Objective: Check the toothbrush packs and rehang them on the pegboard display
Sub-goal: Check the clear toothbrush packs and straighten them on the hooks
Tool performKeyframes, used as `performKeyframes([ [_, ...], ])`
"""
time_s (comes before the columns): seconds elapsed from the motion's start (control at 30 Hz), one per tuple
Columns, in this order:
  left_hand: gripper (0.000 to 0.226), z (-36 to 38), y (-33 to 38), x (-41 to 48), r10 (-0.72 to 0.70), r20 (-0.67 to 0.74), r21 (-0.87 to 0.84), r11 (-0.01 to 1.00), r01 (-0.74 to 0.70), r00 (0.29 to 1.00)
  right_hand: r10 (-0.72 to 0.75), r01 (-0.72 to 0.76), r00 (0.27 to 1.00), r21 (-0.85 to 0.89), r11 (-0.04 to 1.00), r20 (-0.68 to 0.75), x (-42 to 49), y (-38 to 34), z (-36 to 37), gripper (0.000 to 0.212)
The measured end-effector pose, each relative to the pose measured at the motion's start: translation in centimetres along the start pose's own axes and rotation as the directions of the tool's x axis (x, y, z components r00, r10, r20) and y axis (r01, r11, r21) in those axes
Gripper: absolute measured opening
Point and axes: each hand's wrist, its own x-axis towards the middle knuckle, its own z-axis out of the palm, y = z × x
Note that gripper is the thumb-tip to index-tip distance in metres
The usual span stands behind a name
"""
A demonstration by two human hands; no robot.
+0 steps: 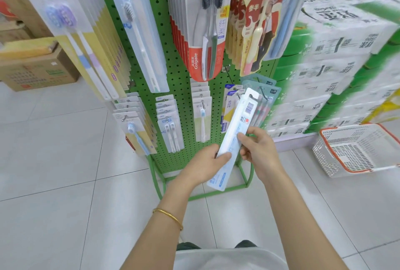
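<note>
So both hands are on one long white toothbrush pack (234, 126), held out in front of the lower right part of the green pegboard (179, 79), off the hooks as far as I can see. The pack is tilted, top end leaning up and right, and its back faces the camera, so the barcode shows. The left hand (207, 162) has its fingers curled around the lower half, thumb lying across the face. The right hand (258, 150) pinches the right edge near the middle between thumb and fingers. The pack's top end sits just beside a peg of teal packs (269, 93); can't tell if it's touching them. Higher up hang the red Colgate packs (205, 31), and more rows fill the left side. There's a gold bracelet (171, 217) on the left wrist. A white basket (355, 150) with an orange rim sits on the tiled floor (65, 161) to the right, near stacked tissue bundles (335, 64), and a cardboard box (39, 68) sits far left.
</note>
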Motion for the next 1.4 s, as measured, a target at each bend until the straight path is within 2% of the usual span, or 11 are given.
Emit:
performKeyframes([
  [0.2, 0.021, -2.2, 2.1, 0.2, 0.064, -0.246, -0.153, 0.983, -0.104, 0.967, -0.008, 0.027, 0.964, -0.069, 0.997, 0.266, -1.1, -0.6, 0.6, 0.007],
  [0.33, 0.003, -4.2, 3.2, 0.4, 0.092, -0.412, -0.196, 0.963, -0.187, 0.907, 0.004, 0.054, 0.923, -0.139, 0.989, 0.384, -1.6, -1.2, 1.1, 0.007],
  [0.43, 0.015, -5.4, 3.6, 0.5, 0.089, -0.496, -0.270, 0.930, -0.251, 0.864, 0.008, 0.067, 0.900, -0.157, 0.985, 0.435, -1.7, -1.4, 1.7, 0.008],
  [0.5, 0.015, -5.9, 3.8, 0.4, 0.064, -0.496, -0.331, 0.908, -0.257, 0.866, 0.001, 0.073, 0.895, -0.147, 0.986, 0.447, -1.6, -1.5, 2.0, 0.007],
  [0.57, 0.040, -6.4, 3.8, 0.0, 0.036, -0.470, -0.424, 0.867, -0.261, 0.882, 0.007, 0.067, 0.887, -0.143, 0.988, 0.462, -1.5, -1.4, 2.1, 0.005],
  [0.63, 0.047, -6.9, 3.8, -0.2, 0.006, -0.424, -0.524, 0.814, -0.251, 0.905, 0.034, 0.026, 0.860, -0.111, 0.993, 0.510, -1.3, -1.2, 2.3, 0.022],
  [0.77, 0.020, -8.1, 4.3, -0.7, -0.030, -0.360, -0.679, 0.694, -0.240, 0.932, 0.106, -0.105, 0.722, -0.043, 0.994, 0.684, -0.8, -0.8, 3.1, 0.061],
  [0.9, 0.017, -9.7, 5.0, -1.7, 0.005, -0.366, -0.743, 0.601, -0.295, 0.931, 0.089, -0.077, 0.621, -0.052, 0.996, 0.779, -1.0, -2.0, 4.6, 0.060],
  [1.13, 0.015, -11.4, 6.6, -3.3, 0.000, -0.621, -0.513, 0.756, -0.407, 0.784, -0.164, 0.309, 0.884, -0.285, 0.907, 0.437, -1.2, -6.1, 8.9, 0.031],
  [1.3, 0.013, -13.1, 8.3, -4.3, 0.246, -0.738, -0.167, 0.836, -0.523, 0.628, -0.468, 0.499, 0.862, -0.500, 0.708, 0.196, -1.9, -9.3, 12.2, 0.044],
  [1.4, 0.016, -14.7, 9.2, -4.3, 0.268, -0.789, -0.077, 0.850, -0.522, 0.553, -0.576, 0.513, 0.807, -0.641, 0.571, 0.132, -2.1, -10.9, 13.8, 0.048],
])
